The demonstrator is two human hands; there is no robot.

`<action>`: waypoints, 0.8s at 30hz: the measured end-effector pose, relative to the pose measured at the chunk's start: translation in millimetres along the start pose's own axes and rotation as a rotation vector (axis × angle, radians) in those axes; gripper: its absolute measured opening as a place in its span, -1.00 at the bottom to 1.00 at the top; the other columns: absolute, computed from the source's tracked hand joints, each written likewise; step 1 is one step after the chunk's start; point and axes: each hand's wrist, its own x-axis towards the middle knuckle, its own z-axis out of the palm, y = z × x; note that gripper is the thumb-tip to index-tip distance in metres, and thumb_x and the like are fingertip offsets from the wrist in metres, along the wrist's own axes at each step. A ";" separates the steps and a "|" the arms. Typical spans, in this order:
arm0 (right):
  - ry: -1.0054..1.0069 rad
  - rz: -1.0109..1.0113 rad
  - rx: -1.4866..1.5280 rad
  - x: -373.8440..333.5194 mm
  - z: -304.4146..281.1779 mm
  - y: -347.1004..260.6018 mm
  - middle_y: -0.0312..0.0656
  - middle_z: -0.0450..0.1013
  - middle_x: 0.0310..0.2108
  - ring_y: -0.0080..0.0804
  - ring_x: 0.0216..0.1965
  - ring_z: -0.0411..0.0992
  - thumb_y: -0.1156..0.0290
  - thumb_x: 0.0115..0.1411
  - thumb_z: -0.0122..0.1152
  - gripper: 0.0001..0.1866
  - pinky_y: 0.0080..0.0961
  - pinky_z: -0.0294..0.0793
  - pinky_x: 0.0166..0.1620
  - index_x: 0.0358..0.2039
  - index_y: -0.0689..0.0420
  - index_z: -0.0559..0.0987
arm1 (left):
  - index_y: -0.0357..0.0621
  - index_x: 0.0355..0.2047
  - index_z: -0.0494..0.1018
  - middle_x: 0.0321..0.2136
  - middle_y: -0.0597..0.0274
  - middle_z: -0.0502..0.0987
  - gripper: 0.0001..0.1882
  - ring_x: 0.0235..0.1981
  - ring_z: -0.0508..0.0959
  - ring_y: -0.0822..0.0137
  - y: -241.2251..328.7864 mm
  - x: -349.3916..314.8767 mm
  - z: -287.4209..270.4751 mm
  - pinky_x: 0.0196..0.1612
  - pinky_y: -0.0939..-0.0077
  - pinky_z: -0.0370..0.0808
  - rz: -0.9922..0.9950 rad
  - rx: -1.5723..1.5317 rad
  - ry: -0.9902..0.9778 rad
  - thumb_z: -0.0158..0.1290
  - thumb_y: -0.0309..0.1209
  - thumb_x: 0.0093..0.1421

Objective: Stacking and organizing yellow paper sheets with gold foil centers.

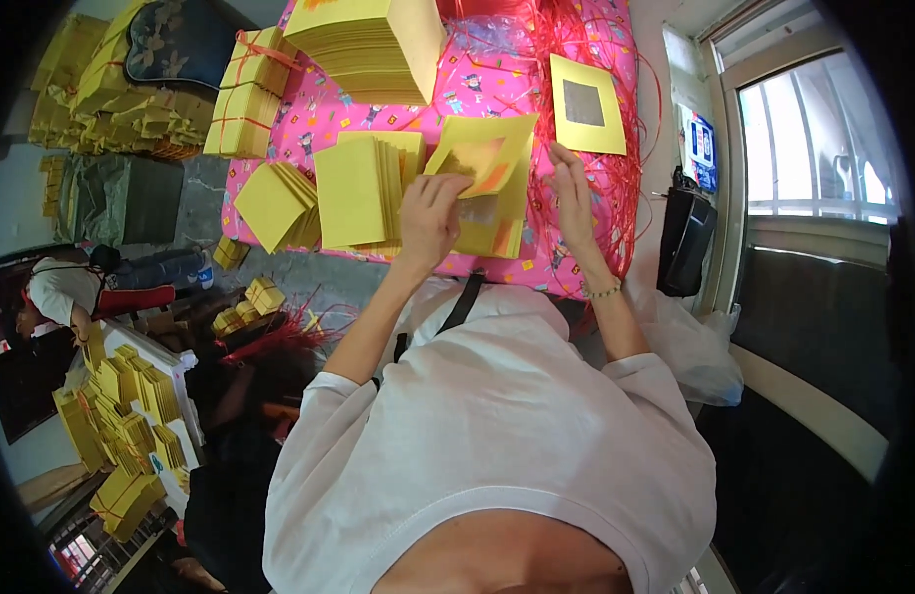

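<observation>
My left hand (435,210) pinches the edge of a yellow paper sheet (515,139) with an orange patch, which is raised and tilted. Beneath it lies a pile of yellow paper (513,236), partly hidden by the sheet and my hand; a greyish patch shows on its top. To the right, my right hand (576,203) hovers with its fingers stretched out and holds nothing. Beyond that hand rests a single yellow sheet (606,139) with a grey square. Fanned stacks of yellow paper (348,193) stand left of my left hand.
A pink patterned cloth (467,84) covers the table. A tall yellow paper block (353,59) and a tied bundle (244,109) stand farther back. Red plastic strings (630,198) trail along the right edge. At the left, another person (66,292) is near piled yellow bundles (131,406).
</observation>
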 end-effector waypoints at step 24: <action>0.146 0.084 0.148 21.0 11.6 48.5 -0.09 0.43 -0.17 -0.37 -0.09 0.36 0.15 0.38 -0.52 -0.46 -0.46 0.28 0.04 -0.08 0.28 0.41 | -0.29 -0.10 0.22 -0.24 0.15 0.38 -0.76 -0.20 0.40 0.38 -17.4 -89.6 51.7 -0.13 0.58 0.33 -0.522 -0.633 0.224 -0.09 -0.59 0.22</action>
